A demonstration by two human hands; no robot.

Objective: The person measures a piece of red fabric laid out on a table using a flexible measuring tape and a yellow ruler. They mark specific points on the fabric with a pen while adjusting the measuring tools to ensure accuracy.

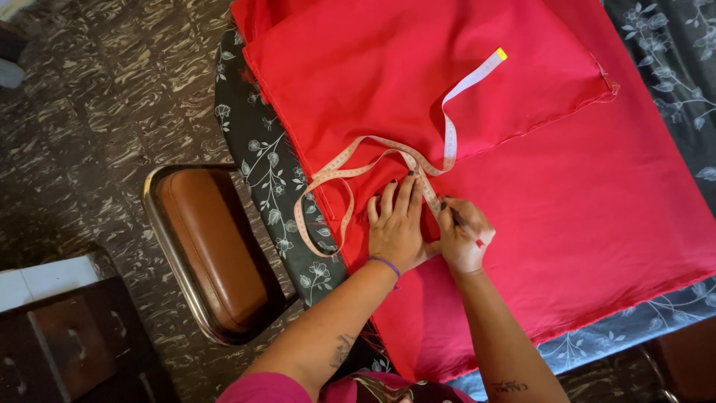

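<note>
While the left hand lies flat with fingers spread, pinning the measuring tape to the red cloth, the right hand grips a pencil beside it

Left of the floral dark tablecloth: brown padded chair with metal frame; beyond it, dark wooden cabinet on patterned floor.

The cloth is bright red; the tape is pale pink with a yellow tip; the table cover is dark grey with white flowers; the chair seat is brown; the floor is dark with pale streaks; the wristband is purple.
</note>
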